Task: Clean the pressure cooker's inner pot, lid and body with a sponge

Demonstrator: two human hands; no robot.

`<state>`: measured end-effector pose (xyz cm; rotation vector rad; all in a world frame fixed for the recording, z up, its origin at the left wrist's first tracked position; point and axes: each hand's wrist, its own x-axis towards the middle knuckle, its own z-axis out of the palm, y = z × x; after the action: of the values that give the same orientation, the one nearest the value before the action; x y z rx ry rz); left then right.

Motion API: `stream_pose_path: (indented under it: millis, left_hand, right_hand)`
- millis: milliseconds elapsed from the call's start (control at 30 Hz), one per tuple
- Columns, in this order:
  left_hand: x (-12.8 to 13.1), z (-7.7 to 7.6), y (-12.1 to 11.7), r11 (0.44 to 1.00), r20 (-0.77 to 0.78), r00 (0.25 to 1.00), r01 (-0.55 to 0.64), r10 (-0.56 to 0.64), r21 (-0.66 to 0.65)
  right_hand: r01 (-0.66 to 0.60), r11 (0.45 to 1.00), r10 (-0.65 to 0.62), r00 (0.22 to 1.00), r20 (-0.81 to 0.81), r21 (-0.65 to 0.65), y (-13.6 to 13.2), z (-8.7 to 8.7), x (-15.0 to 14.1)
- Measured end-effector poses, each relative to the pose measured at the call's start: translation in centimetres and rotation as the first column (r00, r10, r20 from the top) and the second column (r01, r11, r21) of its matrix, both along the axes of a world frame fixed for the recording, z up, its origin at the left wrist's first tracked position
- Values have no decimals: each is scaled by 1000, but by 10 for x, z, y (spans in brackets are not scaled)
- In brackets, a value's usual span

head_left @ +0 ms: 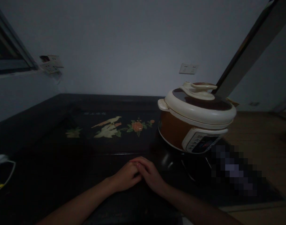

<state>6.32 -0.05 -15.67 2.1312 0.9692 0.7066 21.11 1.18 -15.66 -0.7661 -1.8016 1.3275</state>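
Observation:
Near the front of the dark table, my left hand (126, 176) and my right hand (151, 175) are clasped together, fingers folded over one another. Neither shows any object in it, though the inner fingers and palms are hidden. To the right of them stands an electric pressure cooker (175, 128), brown-orange with a cream rim, its lid on and a control panel facing the front right. It is the closest sizeable thing to my right hand, and apart from it.
The black table (86, 168) bears an inlaid bird (107, 126) and flower (137, 126). A white-edged item (9, 165) lies at the left edge. Wall sockets (188, 68) are behind the cooker, with more sockets (51, 64) at the left. Wooden floor (262, 131) shows at right.

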Motion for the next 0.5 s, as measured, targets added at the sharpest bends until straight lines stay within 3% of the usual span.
stream_pose_path:
  millis: [500]
  left_hand:
    - [0,1,0,1000,-8,1000,13,-13,26]
  right_hand:
    - [5,1000,-5,1000,0,-5,0,3,0]
